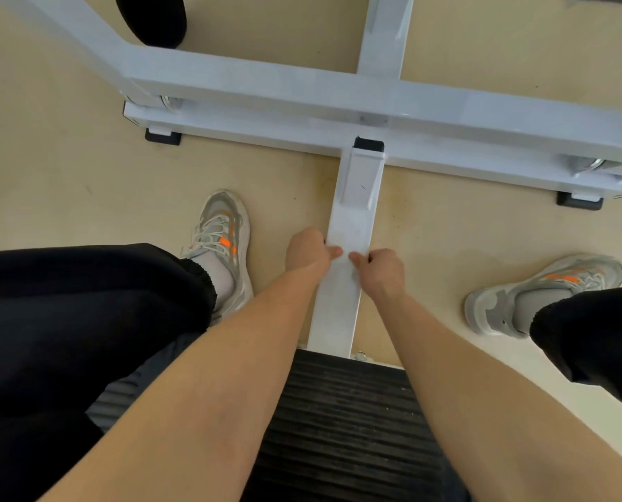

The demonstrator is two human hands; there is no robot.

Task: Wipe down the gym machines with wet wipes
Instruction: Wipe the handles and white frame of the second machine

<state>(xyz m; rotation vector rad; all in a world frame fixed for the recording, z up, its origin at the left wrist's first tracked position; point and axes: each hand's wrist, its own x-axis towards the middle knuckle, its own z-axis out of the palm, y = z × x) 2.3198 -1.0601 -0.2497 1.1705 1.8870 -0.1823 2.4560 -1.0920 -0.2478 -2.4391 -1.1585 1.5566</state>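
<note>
Two hands: left hand (pixel 309 250) and right hand (pixel 380 268) side by side on the white beam (pixel 338 313), thumbs nearly meeting on its top
Fingers: both sets curled, each hand pinching an edge of the wet wipe (pixel 349 240)
Wet wipe: spread flat over the beam just ahead of the thumbs (white on white, its outline faint)
Beam: runs from the ribbed black footplate (pixel 345 422) to the machine's white cross frame (pixel 302 88)
Feet: left shoe (pixel 222 240) and right shoe (pixel 541 291), grey with orange, on the tan floor (pixel 66 157) either side of the beam
</note>
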